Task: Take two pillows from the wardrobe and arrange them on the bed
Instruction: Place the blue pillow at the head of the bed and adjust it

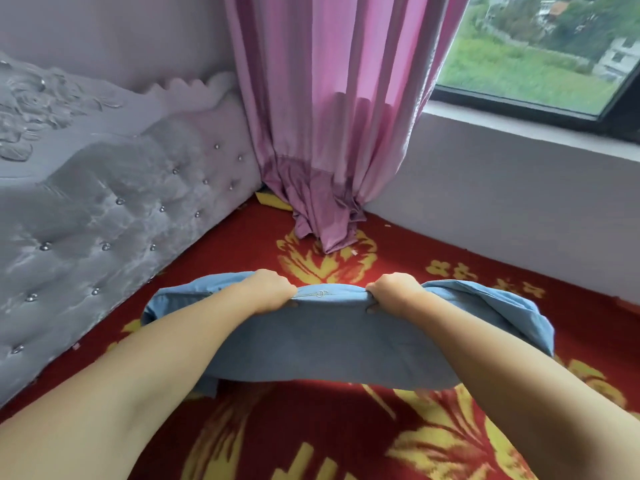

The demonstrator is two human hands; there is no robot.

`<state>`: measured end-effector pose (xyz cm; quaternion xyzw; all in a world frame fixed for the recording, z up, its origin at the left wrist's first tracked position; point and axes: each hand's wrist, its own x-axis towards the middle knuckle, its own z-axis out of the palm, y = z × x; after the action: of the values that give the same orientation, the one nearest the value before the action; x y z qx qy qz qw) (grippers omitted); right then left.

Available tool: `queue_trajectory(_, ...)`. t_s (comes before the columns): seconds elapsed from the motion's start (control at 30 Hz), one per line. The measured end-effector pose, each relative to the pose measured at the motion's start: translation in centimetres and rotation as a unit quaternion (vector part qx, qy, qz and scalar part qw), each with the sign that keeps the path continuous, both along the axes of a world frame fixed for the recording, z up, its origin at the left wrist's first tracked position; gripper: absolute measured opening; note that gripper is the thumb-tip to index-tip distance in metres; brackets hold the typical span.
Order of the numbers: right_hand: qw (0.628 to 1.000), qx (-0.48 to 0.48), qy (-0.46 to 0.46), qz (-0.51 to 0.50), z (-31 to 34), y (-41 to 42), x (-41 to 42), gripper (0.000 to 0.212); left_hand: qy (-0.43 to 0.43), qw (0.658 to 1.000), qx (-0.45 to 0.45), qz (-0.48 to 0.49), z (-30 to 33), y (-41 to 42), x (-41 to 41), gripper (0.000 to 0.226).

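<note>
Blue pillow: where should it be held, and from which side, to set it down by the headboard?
Probably the far long edge, as now: the left hand and right hand come over the top from the near side and clench the seam on either side of its middle. The pillow is soft and droops at both ends, so two spaced grips should keep it level over the bed.

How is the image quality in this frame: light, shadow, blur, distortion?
Head view: daylight enters from the window, leaving a shadow under the pillow on the bed; wide-angle bending curves the sill and headboard; forearms near the lower edge look soft, while both hands, left and right, stay sharp.
</note>
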<state>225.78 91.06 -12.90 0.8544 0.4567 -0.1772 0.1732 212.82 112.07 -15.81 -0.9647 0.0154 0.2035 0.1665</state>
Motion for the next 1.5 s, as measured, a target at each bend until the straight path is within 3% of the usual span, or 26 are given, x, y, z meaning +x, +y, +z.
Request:
queue_trajectory(0.27, 0.999, -0.002, 0.027, 0.02, -3.4, 17.9, 1.4, 0.04, 0.037, 0.999, -0.009, 0.036, -2.2, 17.7, 1.4, 0.026)
queue_trajectory(0.43, 1.0, -0.001, 0.027, -0.003, -2.7, 21.5, 2.3, 0.037, 0.038, 0.999, 0.001, 0.0, -1.2, 22.2, 3.3, 0.033)
queue_trajectory(0.53, 1.0, 0.01, 0.009, -0.021, -1.1, 20.8, 3.8, 0.038, 0.02, 0.999, 0.013, -0.032, 0.6, 21.9, 5.9, 0.04)
queue_trajectory(0.7, 0.998, 0.007, -0.028, -0.053, 1.5, 15.9, 7.7, 0.034, -0.029, 0.996, 0.022, -0.082, 2.6, 17.5, 10.7, 0.03)
queue_trajectory(0.9, 0.998, -0.023, -0.058, -0.026, 2.7, 11.5, 14.9, 0.029, -0.055, 0.997, -0.015, -0.051, 2.5, 12.0, 15.6, 0.023)
queue_trajectory(1.17, 0.987, -0.048, -0.091, 0.121, 4.1, 14.3, 22.6, 0.039, -0.046, 0.995, -0.065, 0.06, 2.5, 11.8, 19.1, 0.021)
queue_trajectory(1.5, 0.979, -0.058, -0.11, 0.163, 2.6, 24.8, 22.6, 0.045, -0.05, 0.986, -0.112, 0.108, -0.6, 20.8, 17.6, 0.036)
